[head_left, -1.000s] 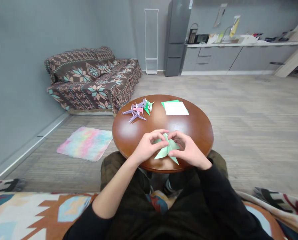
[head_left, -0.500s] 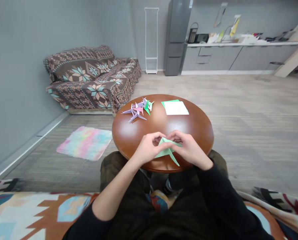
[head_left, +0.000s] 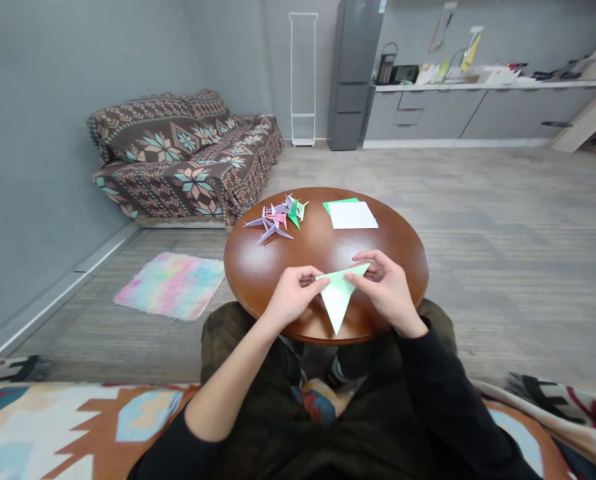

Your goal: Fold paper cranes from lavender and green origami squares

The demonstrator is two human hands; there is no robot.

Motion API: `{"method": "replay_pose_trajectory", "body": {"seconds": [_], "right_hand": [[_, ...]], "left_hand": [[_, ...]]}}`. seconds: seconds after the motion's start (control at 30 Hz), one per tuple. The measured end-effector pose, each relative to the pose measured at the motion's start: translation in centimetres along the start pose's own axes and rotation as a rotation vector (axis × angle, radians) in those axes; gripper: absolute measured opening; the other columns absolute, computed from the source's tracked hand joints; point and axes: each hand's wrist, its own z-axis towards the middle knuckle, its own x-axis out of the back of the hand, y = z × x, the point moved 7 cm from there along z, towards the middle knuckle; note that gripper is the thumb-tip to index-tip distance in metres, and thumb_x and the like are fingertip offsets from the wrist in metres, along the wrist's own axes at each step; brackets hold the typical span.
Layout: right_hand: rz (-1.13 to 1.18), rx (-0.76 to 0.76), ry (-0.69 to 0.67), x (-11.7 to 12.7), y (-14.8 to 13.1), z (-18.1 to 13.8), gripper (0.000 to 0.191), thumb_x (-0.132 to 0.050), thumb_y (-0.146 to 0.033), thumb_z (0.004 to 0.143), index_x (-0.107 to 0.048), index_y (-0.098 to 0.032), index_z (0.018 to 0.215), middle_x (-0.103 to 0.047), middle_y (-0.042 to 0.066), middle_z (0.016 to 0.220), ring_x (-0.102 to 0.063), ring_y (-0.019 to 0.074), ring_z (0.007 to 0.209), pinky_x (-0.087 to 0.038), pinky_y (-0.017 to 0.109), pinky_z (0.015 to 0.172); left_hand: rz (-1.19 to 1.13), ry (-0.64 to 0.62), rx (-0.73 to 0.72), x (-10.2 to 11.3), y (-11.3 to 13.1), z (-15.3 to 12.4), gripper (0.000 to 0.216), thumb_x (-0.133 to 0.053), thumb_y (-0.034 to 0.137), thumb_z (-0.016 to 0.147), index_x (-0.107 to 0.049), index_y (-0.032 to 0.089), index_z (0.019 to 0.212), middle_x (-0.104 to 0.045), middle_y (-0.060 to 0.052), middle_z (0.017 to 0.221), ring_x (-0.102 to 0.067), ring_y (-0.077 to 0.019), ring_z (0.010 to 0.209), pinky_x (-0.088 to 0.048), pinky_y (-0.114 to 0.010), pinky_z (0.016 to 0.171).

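Observation:
A pale green folded paper [head_left: 339, 299] in the shape of a downward-pointing triangle lies at the near edge of the round brown table [head_left: 388, 250]. My left hand [head_left: 294, 295] pinches its left corner with closed fingers. My right hand [head_left: 387, 287] pinches its right side and top corner. Both forearms reach in from below, in black sleeves.
Several folded paper cranes [head_left: 278, 219] in lilac, pink and green lie at the table's far left. A stack of white and green paper sheets [head_left: 352, 215] lies at the far middle. A pastel mat [head_left: 171, 285] is on the floor to the left, a patterned sofa [head_left: 183, 157] behind.
The green paper has been flattened from a spiky, raised fold into a smooth triangle. My hands have moved apart to its two upper corners.

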Motion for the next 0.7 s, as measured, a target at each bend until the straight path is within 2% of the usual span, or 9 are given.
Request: {"method": "replay_pose_trajectory", "body": {"seconds": [0.1,0.23,0.3,0.5,0.7], "right_hand": [[0.072,-0.017,-0.003,-0.4,0.5,-0.2,0.028,-0.085,-0.032,0.074,-0.069,-0.019,0.093,-0.075,0.001,0.08,-0.07,0.0177,0.074,-0.055,0.03,0.072],[0.069,-0.087,-0.187,-1.8,1.2,-0.6,0.025,-0.082,-0.036,0.08,-0.078,-0.017,0.097,-0.081,0.006,0.097,-0.074,0.0224,0.088,-0.057,0.035,0.085],[0.07,-0.077,-0.192,-1.9,1.2,-0.7,0.025,-0.08,-0.036,0.082,-0.079,-0.018,0.099,-0.081,0.006,0.099,-0.074,0.0236,0.09,-0.057,0.036,0.087],[0.049,-0.04,-0.107,-1.7,1.0,-1.0,0.023,-0.082,-0.032,0.076,-0.08,-0.018,0.094,-0.082,0.006,0.093,-0.076,0.025,0.083,-0.06,0.036,0.079],[-0.048,-0.011,-0.055,-1.8,0.7,-1.2,0.015,-0.078,-0.028,0.073,-0.078,-0.015,0.081,-0.081,0.006,0.079,-0.073,0.0235,0.067,-0.058,0.032,0.062]], "left_hand": [[-0.02,0.037,-0.042,-0.1,0.4,-0.2,0.023,-0.077,0.036,0.081,-0.074,0.013,0.079,-0.075,-0.004,0.073,-0.067,-0.0158,0.067,-0.052,-0.026,0.068],[-0.043,0.138,-0.112,0.5,1.2,-0.4,0.022,-0.079,0.035,0.08,-0.076,0.014,0.081,-0.075,-0.004,0.073,-0.067,-0.0158,0.066,-0.054,-0.026,0.066],[-0.063,0.187,-0.123,0.8,1.4,-0.5,0.022,-0.08,0.035,0.079,-0.076,0.014,0.082,-0.075,-0.003,0.073,-0.067,-0.0157,0.065,-0.055,-0.026,0.065],[-0.056,0.196,-0.116,0.4,1.7,-0.6,0.023,-0.08,0.035,0.078,-0.073,0.014,0.074,-0.071,-0.002,0.065,-0.064,-0.0143,0.06,-0.054,-0.026,0.063],[-0.007,0.08,-0.093,-1.2,1.5,-0.8,0.023,-0.08,0.034,0.076,-0.073,0.013,0.078,-0.069,-0.002,0.066,-0.063,-0.0144,0.061,-0.051,-0.025,0.062]]}}
